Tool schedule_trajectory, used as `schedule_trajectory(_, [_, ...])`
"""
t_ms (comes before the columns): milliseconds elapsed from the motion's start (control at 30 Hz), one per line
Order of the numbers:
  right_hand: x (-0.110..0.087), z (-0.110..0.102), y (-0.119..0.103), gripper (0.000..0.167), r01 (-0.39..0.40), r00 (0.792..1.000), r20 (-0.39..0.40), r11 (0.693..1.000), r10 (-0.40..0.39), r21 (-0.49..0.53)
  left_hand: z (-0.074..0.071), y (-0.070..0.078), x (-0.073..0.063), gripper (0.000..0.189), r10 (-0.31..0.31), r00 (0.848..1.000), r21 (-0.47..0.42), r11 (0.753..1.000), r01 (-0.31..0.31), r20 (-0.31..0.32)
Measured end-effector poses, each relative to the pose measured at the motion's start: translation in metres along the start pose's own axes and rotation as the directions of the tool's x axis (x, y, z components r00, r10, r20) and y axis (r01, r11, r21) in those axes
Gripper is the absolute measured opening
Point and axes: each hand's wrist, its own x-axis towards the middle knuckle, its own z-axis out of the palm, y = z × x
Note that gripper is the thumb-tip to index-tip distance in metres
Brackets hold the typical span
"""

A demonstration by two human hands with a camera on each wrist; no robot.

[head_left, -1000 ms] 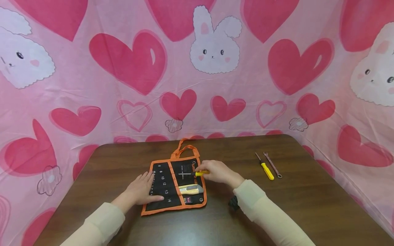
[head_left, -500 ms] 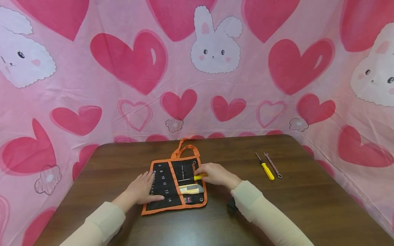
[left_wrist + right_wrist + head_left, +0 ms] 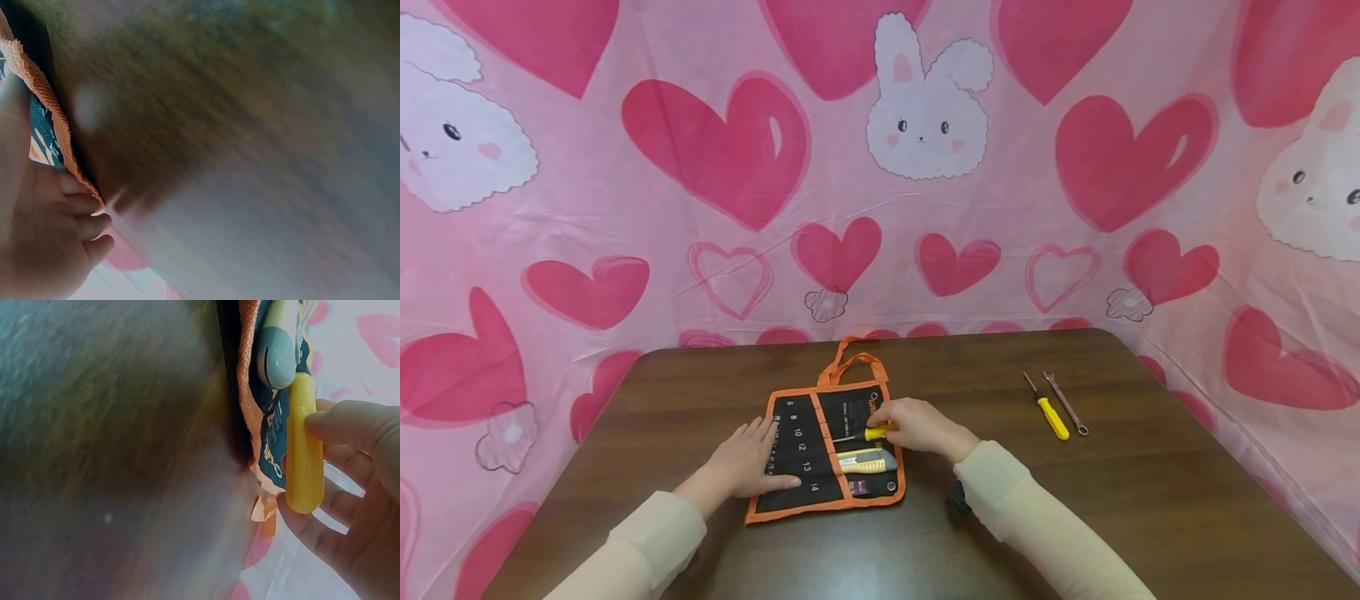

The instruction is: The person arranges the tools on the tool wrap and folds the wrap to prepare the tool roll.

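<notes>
A black tool pouch (image 3: 786, 500) with orange trim lies on the table, its left panel printed with sizes. My left hand (image 3: 739, 462) rests flat on that panel's left side, fingers extended. Between the thumb and fingers of my right hand (image 3: 917, 427) is the yellow handle of a screwdriver (image 3: 305, 450). In the head view its thin shaft points left, with the tip at the orange band across the pouch's middle; whether the tip is inside a slot I cannot tell. Just nearer me, a yellow and grey utility knife (image 3: 863, 461) sits in the pouch.
A second yellow-handled screwdriver (image 3: 1051, 418) and a combination wrench (image 3: 1066, 403) lie side by side on the wooden table (image 3: 970, 542) at right. Orange straps (image 3: 853, 362) stretch from the pouch's far edge. A pink heart-patterned cloth (image 3: 955, 217) hangs behind the table.
My right hand has brought the screwdriver slightly toward me and left, lower over the pouch, closer to the utility knife. The left hand has stayed in place.
</notes>
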Motion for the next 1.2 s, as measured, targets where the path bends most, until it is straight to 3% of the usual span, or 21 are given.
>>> schedule_trajectory(633, [0.015, 0.014, -0.009, 0.023, 0.034, 0.999, 0.029, 0.999, -0.035, 0.031, 0.000, 0.000, 0.000, 0.107, -0.003, 1.000, 0.003, 1.000, 0.003, 0.010])
schedule_trajectory(1200, [0.027, 0.014, -0.020, 0.022, -0.027, 0.994, 0.108, 0.999, 0.023, 0.032, -0.001, 0.000, 0.001, 0.106, -0.008, 1.000, 0.007, 1.000, 0.008, 0.019])
